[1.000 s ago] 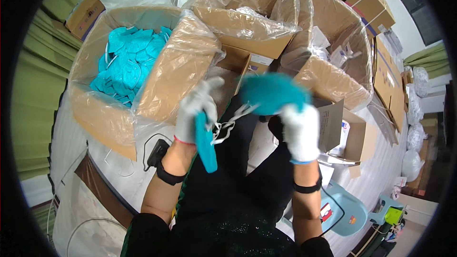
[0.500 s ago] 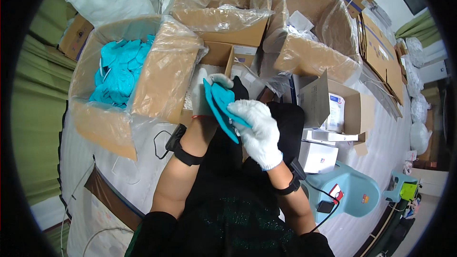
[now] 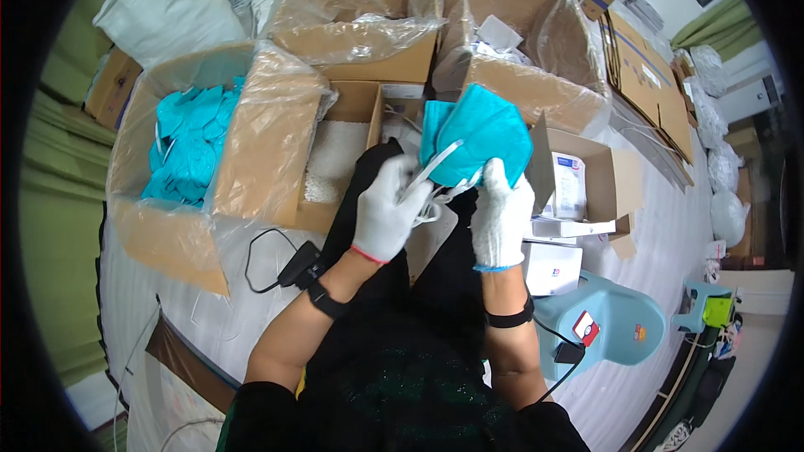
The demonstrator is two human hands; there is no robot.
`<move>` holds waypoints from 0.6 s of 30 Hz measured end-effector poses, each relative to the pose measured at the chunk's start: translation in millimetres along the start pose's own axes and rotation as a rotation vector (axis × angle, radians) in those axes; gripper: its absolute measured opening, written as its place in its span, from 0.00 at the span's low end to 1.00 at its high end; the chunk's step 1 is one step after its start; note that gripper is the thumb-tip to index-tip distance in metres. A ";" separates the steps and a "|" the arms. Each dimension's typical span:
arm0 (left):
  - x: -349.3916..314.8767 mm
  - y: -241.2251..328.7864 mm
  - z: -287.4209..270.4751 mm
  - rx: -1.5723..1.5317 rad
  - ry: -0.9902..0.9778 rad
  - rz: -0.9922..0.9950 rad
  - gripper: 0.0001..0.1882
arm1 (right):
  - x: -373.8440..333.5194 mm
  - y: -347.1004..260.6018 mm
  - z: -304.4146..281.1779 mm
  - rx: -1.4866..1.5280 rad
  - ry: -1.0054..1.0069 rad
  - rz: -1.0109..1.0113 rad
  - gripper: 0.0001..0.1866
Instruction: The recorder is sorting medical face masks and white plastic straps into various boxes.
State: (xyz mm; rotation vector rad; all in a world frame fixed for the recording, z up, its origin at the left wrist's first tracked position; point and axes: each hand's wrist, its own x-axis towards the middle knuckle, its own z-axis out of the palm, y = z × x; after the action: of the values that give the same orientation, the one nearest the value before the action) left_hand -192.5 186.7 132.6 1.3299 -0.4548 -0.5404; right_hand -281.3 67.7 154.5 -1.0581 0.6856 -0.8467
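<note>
Teal folded face masks, at least two overlapping, are held up over my lap. My right hand, in a white knit glove with a blue cuff, pinches their lower edge between thumb and fingers. My left hand, gloved in white with a red cuff, is at their lower left, its fingers closed around the white elastic straps. One strap runs up across the front of the masks. On the left, a plastic-lined carton contains a heap of similar teal masks.
Straight ahead lies a low carton with white material inside. Two larger lined cartons stand behind it. To the right are an open box with white packets, a white box and a light blue plastic stool bearing small items.
The masks have turned from edge-on to face-on and moved right and up. My left hand has come from behind them to the straps. The view has shifted slightly.
</note>
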 end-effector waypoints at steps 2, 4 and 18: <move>1.2 -14.8 -31.6 0.215 -0.148 -0.217 0.13 | 3.5 -8.1 -10.7 -0.025 0.045 0.037 0.10; 1.3 -13.7 -56.8 0.227 -0.229 -0.314 0.17 | -2.3 -10.5 -13.8 -0.058 0.040 0.062 0.10; 31.3 42.8 -39.7 0.215 -0.335 -0.218 0.16 | -7.2 -14.2 7.0 -0.292 -0.255 -0.090 0.11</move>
State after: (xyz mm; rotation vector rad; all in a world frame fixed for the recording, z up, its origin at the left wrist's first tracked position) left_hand -139.2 205.0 167.5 1.5107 -0.6602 -0.9239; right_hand -283.0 73.5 170.8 -1.4416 0.5582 -0.6841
